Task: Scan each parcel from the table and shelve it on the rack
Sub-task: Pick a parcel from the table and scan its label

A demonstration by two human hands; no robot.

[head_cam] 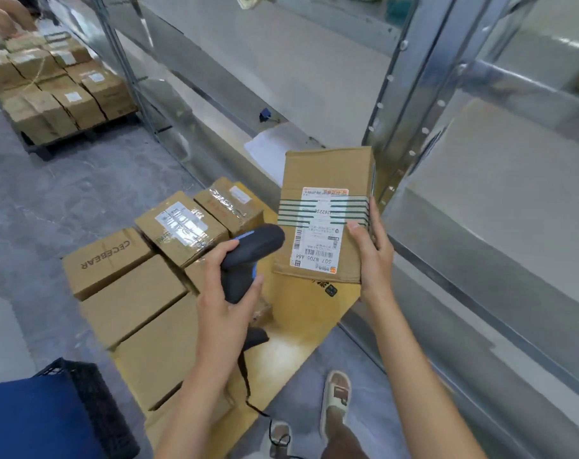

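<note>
Beside the rack [410, 104], right hand [374, 256] grips the parcel [324, 173]; left hand [226, 293] clasps the scanner [248, 253].

A black crate [92, 402] stands beside blue fabric [26, 422]; a sandalled foot [337, 397] rests on grey floor [49, 200].

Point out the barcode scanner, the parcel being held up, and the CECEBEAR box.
barcode scanner [260, 241], head view, on its dark head.
held parcel [327, 170], head view, bare cardboard above the label.
CECEBEAR box [106, 256], head view, its printed top.

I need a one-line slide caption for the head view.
Left hand aims scanner at labelled parcel held by right hand.
</note>
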